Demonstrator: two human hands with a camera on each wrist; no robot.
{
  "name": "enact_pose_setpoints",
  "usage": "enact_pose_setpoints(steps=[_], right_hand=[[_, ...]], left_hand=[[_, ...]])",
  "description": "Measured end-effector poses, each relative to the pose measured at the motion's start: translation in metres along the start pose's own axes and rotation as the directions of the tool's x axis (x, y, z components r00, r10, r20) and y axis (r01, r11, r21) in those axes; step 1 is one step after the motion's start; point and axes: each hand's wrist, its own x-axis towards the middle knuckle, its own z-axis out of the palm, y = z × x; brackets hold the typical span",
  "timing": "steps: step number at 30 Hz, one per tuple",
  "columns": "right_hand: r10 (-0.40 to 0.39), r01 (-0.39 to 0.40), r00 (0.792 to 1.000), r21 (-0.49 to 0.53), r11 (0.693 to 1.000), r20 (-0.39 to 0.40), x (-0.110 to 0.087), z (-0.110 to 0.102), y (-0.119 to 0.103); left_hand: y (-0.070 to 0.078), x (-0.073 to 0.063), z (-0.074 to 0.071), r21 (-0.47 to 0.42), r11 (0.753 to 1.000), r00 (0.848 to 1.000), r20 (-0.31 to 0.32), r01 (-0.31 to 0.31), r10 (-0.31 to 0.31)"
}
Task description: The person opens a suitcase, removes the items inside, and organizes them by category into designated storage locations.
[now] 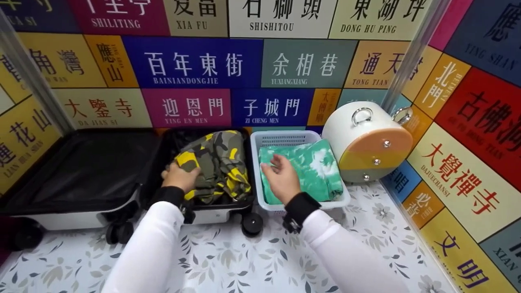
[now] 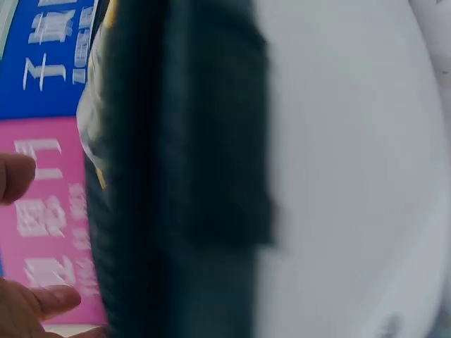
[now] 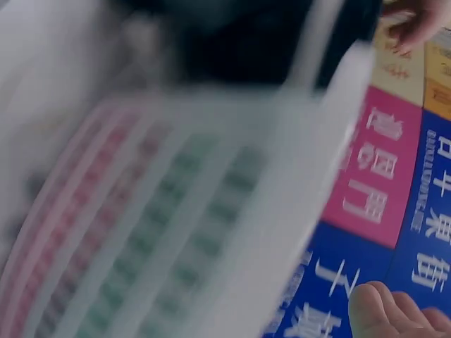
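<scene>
My left hand [image 1: 181, 177] is over the left part of the open suitcase half [image 1: 238, 206], overlapping the crumpled camouflage garment [image 1: 222, 158] in the head view. In the left wrist view, its thumb and fingers stand apart with nothing between them. Over the light blue plastic basket [image 1: 255, 175] hovers my right hand [image 1: 283, 179], fingers loosely bent and holding nothing. Inside the basket lies a folded green-and-white tie-dye cloth [image 1: 325, 162]. The right wrist view shows the basket's slotted side wall [image 3: 282, 211], blurred, with fingertips [image 3: 370, 306] beyond it.
To the left lies the other suitcase half [image 1: 85, 162], covered by a black lining. Black wheels [image 1: 252, 224] stick out at the front. A round white case with coloured drawers [image 1: 350, 126] stands right of the basket. Sign-covered walls [image 1: 191, 61] close off the back and sides.
</scene>
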Motion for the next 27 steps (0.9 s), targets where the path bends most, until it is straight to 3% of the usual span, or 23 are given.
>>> enact_pose_setpoints(steps=[6, 15, 19, 27], right_hand=[[0.078, -0.079, 0.995, 0.003, 0.997, 0.067, 0.009, 0.034, -0.010], [0.148, -0.135, 0.980, -0.103, 0.985, 0.135, 0.020, 0.072, -0.006], [0.199, -0.166, 0.959, -0.172, 0.971, 0.202, 0.028, 0.084, -0.001], [0.271, -0.196, 0.895, -0.233, 0.953, 0.354, 0.043, 0.091, 0.000]], left_hand=[[-0.024, -0.002, 0.001, -0.065, 0.996, 0.997, 0.051, 0.054, -0.051], [-0.029, 0.001, 0.006, -0.032, 0.998, 0.997, 0.065, 0.051, -0.048], [-0.031, 0.006, 0.009, 0.014, 1.000, 0.995, 0.097, 0.026, -0.027], [-0.034, 0.010, 0.008, 0.096, 0.994, 0.985, 0.171, -0.051, 0.034]])
